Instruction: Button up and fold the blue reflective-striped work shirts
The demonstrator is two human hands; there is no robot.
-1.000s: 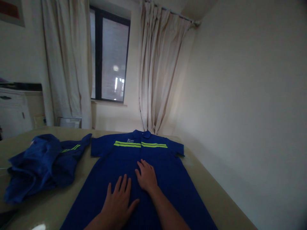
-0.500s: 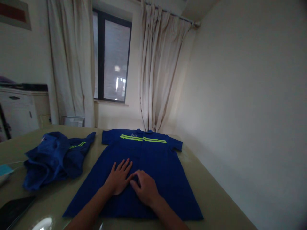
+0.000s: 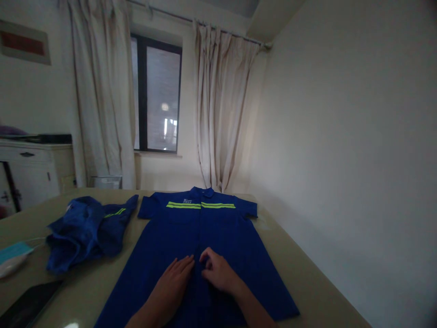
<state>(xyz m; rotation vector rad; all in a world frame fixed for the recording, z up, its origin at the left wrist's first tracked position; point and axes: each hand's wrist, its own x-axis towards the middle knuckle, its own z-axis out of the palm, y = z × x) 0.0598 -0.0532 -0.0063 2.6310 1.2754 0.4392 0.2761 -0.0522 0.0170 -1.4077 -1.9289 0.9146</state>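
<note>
A blue short-sleeved work shirt (image 3: 228,237) lies spread front-up on the table, its collar at the far end and yellow-green stripes across the chest. My left hand (image 3: 174,282) rests flat on the shirt, left of the front placket, with fingers stretched out. Just across the placket is my right hand (image 3: 220,271), its fingers loosely curled and a gap between thumb and forefinger. Nothing shows in that gap. Whether the right fingertips touch the cloth is hard to tell.
A crumpled blue garment (image 3: 88,232) lies left of the shirt. Nearer the left edge are a light-blue face mask (image 3: 15,252), a pale rounded object (image 3: 12,266) and a dark flat object (image 3: 30,303). The wall (image 3: 341,182) borders the table's right side.
My hands have drawn apart at the placket, and the right thumb and forefinger have parted. The left fingers have come closer together. The view has tilted up.
</note>
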